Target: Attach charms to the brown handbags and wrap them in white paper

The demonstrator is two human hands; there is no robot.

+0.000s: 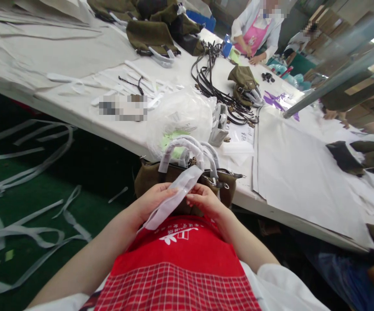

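White strip (170,207) is grasped by left hand (154,198) and right hand (208,201) by the surface's (83,103) near edge, apparently being straightened; even tension seems needed next.

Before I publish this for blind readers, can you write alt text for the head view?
A person's left hand holds a white strip, the right hand at its edge, before a brown handbag with wrapped handles, at a cluttered white table.
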